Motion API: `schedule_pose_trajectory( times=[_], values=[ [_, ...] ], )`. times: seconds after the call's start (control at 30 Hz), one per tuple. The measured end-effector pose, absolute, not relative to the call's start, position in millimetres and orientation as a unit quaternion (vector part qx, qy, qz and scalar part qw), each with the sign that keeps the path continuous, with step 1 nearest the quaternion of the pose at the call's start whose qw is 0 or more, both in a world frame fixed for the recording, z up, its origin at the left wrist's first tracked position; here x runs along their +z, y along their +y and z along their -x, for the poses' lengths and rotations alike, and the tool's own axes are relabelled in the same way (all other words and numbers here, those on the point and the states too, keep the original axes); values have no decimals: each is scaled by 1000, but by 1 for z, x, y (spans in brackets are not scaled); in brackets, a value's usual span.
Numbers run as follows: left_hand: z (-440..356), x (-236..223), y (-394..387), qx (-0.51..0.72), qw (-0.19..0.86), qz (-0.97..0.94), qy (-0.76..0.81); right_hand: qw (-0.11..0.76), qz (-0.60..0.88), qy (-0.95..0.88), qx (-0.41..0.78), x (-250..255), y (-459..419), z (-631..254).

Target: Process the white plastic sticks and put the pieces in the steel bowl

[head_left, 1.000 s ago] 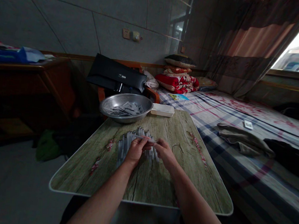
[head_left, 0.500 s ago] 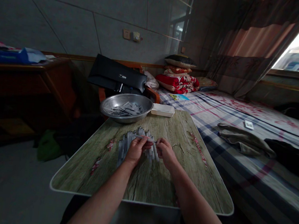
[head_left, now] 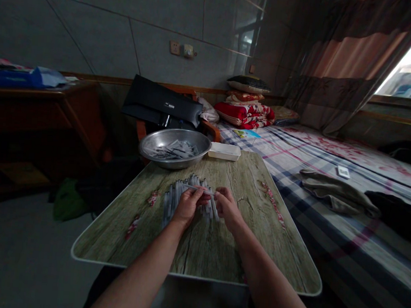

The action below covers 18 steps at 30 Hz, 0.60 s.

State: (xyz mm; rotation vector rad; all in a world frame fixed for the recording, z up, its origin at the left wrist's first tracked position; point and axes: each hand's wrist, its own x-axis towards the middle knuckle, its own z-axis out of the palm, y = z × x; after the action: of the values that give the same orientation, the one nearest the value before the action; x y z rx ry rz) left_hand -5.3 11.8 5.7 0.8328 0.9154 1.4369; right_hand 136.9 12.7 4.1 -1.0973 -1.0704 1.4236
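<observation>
Between my two hands lies a slim, clear pen-like tube (head_left: 189, 187), held nearly level above the table. My left hand (head_left: 186, 207) is closed around its middle, thumb on top. At the tube's right end, the fingers of my right hand (head_left: 227, 207) are pinched together; a small part they may hold is too small to make out. Below and behind my hands, a row of similar clear pen-like tubes (head_left: 173, 195) with dark ends rests on the wood-patterned table (head_left: 215, 249). My hands hide part of that row.
A steel bowl (head_left: 146, 156) of thin loose pieces stands at the table's far left, beside a white plastic tray (head_left: 226, 156). A bed with a checked sheet (head_left: 282, 167) adjoins on the right. Behind the bowl, a black monitor-like panel (head_left: 159, 102) leans on a chair.
Both hands keep nearly the same place and hold on the tube. The right fingers shift very slightly at its end. The view has moved a little.
</observation>
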Motion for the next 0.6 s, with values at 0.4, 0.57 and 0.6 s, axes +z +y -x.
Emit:
schedule_pose_trajectory(
  times=[0.4, 0.57, 0.6],
  values=[
    [6, 2, 15, 630, 579, -336, 394, 490, 428, -426, 629, 7, 9, -135],
    [5, 3, 13, 620, 579, -354, 395, 461, 446, -445, 624, 6, 10, -137],
    [5, 4, 12, 621, 578, -353, 394, 462, 444, -447, 625, 6, 10, -137]
  ],
)
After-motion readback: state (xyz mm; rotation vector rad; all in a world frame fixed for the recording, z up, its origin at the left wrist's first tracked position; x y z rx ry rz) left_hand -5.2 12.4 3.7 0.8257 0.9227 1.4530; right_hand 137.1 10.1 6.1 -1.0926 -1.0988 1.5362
